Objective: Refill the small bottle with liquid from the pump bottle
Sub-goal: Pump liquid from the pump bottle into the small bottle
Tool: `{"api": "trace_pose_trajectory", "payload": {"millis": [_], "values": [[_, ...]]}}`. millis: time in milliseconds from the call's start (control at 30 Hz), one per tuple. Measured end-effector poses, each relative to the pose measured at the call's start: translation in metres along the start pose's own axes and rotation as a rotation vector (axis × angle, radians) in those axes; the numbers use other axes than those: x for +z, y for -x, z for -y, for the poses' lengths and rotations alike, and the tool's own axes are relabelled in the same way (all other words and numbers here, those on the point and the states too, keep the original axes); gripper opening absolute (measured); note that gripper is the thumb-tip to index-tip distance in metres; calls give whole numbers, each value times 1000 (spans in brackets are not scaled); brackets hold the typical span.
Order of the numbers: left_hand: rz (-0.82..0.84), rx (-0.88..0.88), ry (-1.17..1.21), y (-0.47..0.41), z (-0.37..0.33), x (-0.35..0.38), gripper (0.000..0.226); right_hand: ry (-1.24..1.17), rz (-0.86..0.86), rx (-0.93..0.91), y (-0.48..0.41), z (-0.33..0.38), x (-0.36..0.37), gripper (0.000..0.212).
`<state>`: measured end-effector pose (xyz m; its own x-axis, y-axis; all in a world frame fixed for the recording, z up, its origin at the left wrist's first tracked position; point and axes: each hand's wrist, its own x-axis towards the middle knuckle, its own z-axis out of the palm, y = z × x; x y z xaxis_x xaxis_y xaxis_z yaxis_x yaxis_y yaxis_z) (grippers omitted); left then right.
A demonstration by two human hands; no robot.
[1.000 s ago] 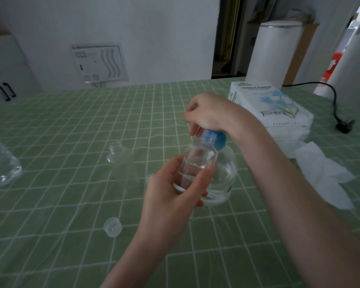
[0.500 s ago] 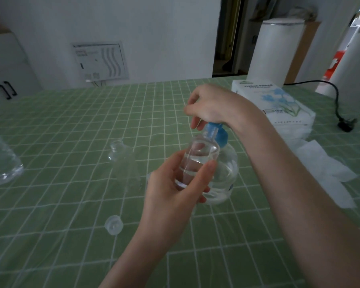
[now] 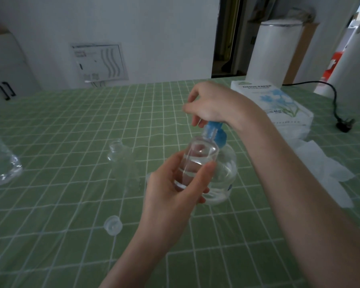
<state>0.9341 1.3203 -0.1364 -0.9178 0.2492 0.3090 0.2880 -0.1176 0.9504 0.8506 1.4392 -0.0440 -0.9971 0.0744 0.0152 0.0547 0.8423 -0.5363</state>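
A small clear plastic bottle (image 3: 197, 161), partly filled with clear liquid, is gripped between the thumb and curled fingers of the left hand (image 3: 170, 196). It is held tilted above the green-checked bench (image 3: 71, 132), its mouth at the blue spout of the clear round pump bottle (image 3: 227, 169) standing just behind it. The pump's top is covered by the right hand (image 3: 212, 102), whose fingers are curled down around it.

"TISSUE PAPER" on tissue pack (image 3: 279, 104)
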Motion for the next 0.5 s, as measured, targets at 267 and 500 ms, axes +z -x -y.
{"api": "trace_pose_trajectory", "payload": {"millis": [267, 500], "values": [[-1, -2, -11, 0, -1, 0, 16, 6, 44, 9, 0, 0, 4, 28], [-9, -7, -19, 0, 1, 0, 15, -18, 43, 20, 0, -4, 9, 28]]}}
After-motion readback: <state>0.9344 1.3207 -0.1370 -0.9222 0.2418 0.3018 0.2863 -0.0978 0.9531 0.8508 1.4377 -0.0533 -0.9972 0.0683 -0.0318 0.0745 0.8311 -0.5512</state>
